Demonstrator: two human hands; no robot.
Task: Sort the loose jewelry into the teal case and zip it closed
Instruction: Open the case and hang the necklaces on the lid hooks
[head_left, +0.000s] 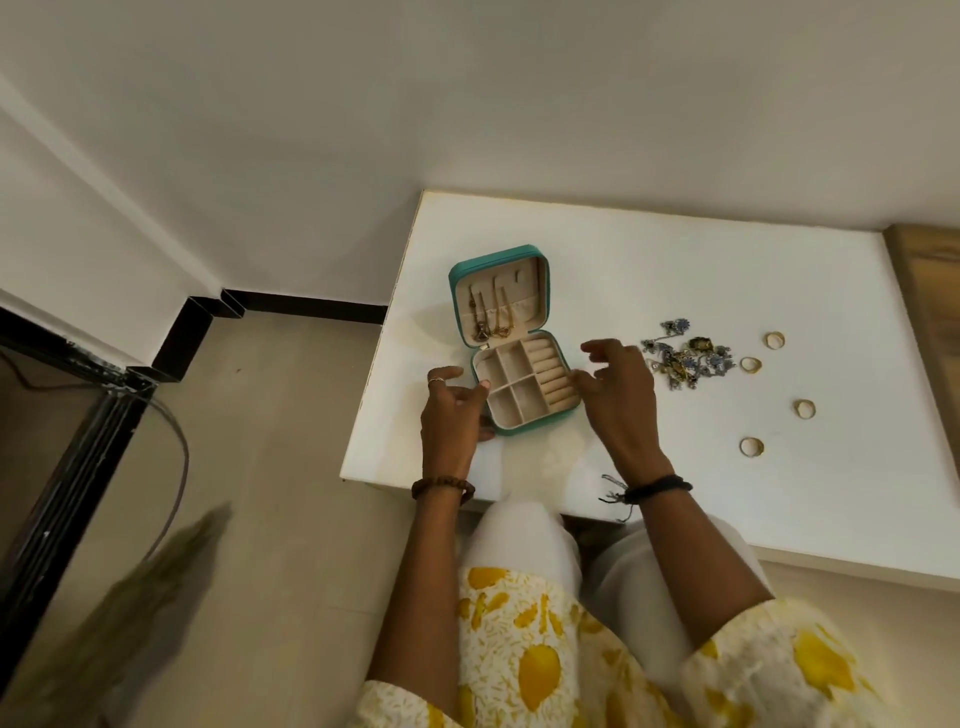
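Note:
The teal case (511, 429) lies open on the white table (675, 270), its beige compartments empty. Gold chains (488, 322) hang in its raised lid (457, 275). My left hand (454, 415) grips the case's left side, thumb on the rim. My right hand (618, 395) hovers at the case's right edge, fingers loosely spread and holding nothing. A heap of blue and dark jewelry (685, 358) lies just right of that hand. Several gold rings are scattered further right, such as the ring (774, 340), the ring (804, 409) and the ring (751, 446).
The table's front edge (415, 483) runs close to my lap. A wooden surface (930, 270) adjoins the table at the right. To the left are tiled floor (270, 415), a black frame with a cable (78, 415) and a blurred green thing (145, 597).

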